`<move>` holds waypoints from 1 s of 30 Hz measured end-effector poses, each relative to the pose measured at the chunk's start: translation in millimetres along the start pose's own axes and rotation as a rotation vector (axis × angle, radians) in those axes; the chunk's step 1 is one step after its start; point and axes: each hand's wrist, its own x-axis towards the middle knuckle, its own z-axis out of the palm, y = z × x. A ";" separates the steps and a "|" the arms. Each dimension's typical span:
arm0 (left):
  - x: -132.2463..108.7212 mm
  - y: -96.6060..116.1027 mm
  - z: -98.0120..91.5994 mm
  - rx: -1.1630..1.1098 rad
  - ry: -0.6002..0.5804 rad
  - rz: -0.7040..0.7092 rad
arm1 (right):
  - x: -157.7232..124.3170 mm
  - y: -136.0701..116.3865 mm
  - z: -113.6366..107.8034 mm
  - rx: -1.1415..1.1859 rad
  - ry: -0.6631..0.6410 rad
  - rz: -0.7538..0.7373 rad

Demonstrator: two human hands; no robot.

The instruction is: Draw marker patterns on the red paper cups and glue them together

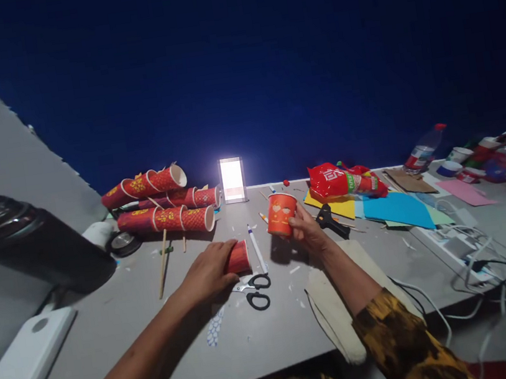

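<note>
Orange paper cup (280,214) clasped by right hand (306,231); left hand (212,267) grips red cup (240,257)

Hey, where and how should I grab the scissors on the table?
Probably grip the scissors by their black handle loops, coming from the right: the loops face right, while the metal blades point left, toward the left hand.

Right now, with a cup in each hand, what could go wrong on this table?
The scissors lie close by the left hand, blades toward it, so a careless sweep could nick a finger. The right hand is near the black glue gun; whether it is hot cannot be seen, but a brush could burn. The orange-red cup looks like paper, so a hard squeeze might dent it.
</note>
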 end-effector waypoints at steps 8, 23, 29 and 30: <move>-7.8 3.0 -0.1 -1.151 -0.182 -0.189 | 4.4 12.1 -12.7 -0.236 0.057 -0.047; -1.3 -11.6 12.5 -1.547 -0.048 -0.172 | -8.4 17.2 10.5 -0.505 0.038 -0.081; 2.6 -14.1 15.2 -1.529 0.087 -0.190 | -10.9 25.0 19.9 -0.540 0.054 -0.009; 2.7 -13.6 15.6 -1.527 0.082 -0.195 | -11.2 27.4 21.2 -0.537 0.055 -0.006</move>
